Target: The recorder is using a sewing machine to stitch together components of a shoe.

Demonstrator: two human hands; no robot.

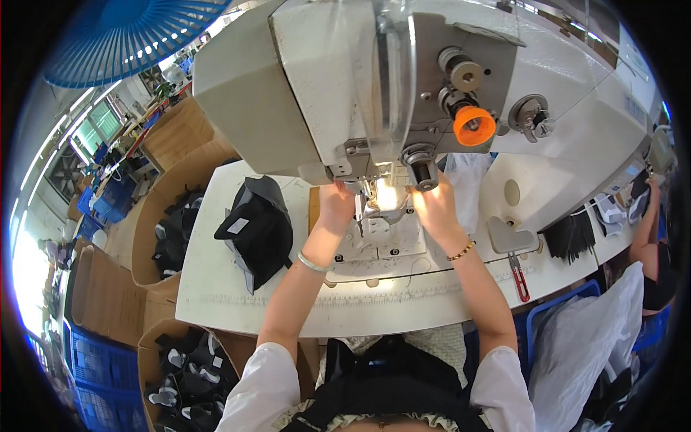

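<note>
Both my hands reach under the head of a white sewing machine (349, 86), one on each side of the lit needle area (381, 196). My left hand (337, 207) is just left of the presser foot, its fingertips mostly hidden by the machine head. To the right of the needle, my right hand (436, 209) stretches up behind a round metal knob (420, 167), which covers part of its fingers. Whether either hand holds anything does not show. A folded black fabric piece (263, 234) with a small white label lies left of my left forearm.
Red-handled thread snips (520, 279) and a bundle of black strips (571, 236) lie at the right. Cardboard boxes hold black pieces (188, 378) at the left. Clear plastic (466, 189) sits behind my right hand. Another person's arm (646, 223) shows far right.
</note>
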